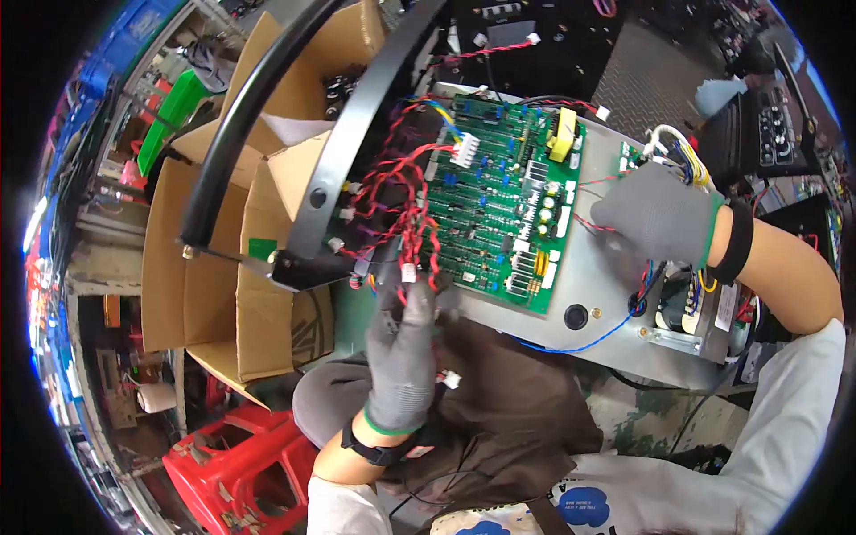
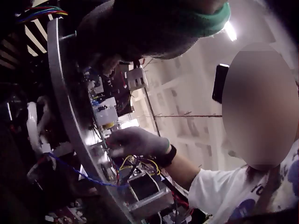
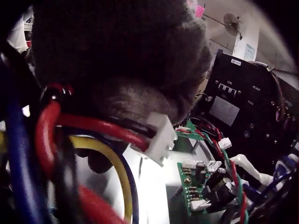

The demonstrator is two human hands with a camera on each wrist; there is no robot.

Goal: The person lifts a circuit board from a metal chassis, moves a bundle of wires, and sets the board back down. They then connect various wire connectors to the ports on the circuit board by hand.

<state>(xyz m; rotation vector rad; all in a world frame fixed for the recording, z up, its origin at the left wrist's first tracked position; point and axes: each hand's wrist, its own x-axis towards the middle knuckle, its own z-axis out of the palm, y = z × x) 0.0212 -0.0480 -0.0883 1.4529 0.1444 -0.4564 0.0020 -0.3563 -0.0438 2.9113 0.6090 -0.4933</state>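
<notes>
Gloved in grey, the left hand pinches twisted red-and-black wires with white connectors, beside the left edge of a green circuit board. A white connector shows at its fingertips. The right hand, also gloved, is curled over the metal plate, right of the board. In the right wrist view a white connector with red and black wires lies against the right glove; its fingertips are mostly hidden. The left wrist view shows the left glove dark and close, the right one beyond.
A small green board and a transformer are on the plate's right side. A black metal frame rises on the left, beside open cardboard boxes. A red stool stands at lower left. Blue wire runs along the plate's near edge.
</notes>
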